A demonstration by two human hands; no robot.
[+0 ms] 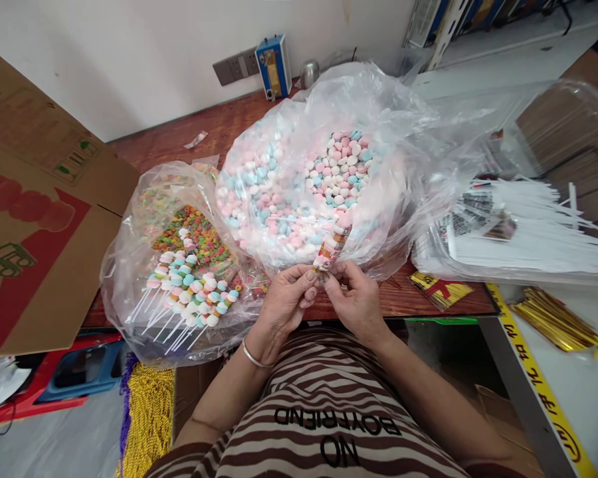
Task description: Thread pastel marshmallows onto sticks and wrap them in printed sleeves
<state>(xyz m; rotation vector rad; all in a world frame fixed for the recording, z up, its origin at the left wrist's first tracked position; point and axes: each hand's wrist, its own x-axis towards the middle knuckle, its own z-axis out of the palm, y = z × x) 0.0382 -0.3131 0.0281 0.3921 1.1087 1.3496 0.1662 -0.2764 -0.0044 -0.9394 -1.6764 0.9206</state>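
A slim candy skewer in a clear printed wrapper [330, 250] points up and away from me, showing pink, white and orange-brown through the film. My left hand [290, 295] pinches its lower end between thumb and fingers. Close beside it, my right hand [355, 299] has its fingertips closed on the same gathered end; exactly what lies between the fingertips is hidden. Behind the hands sits a large clear plastic bag [379, 86] of pink, white and blue marshmallows [339, 169]. To the left, several marshmallow skewers [194, 285] on white sticks lie on another plastic bag.
That left bag [114, 265] also holds colourful cereal rings [199, 232]. At right, a clear tray [428, 262] holds white sticks [538, 229] and printed wrappers. Gold twist ties [558, 318] lie near the yellow tape. A cardboard box [40, 199] stands left on the wooden table [164, 143].
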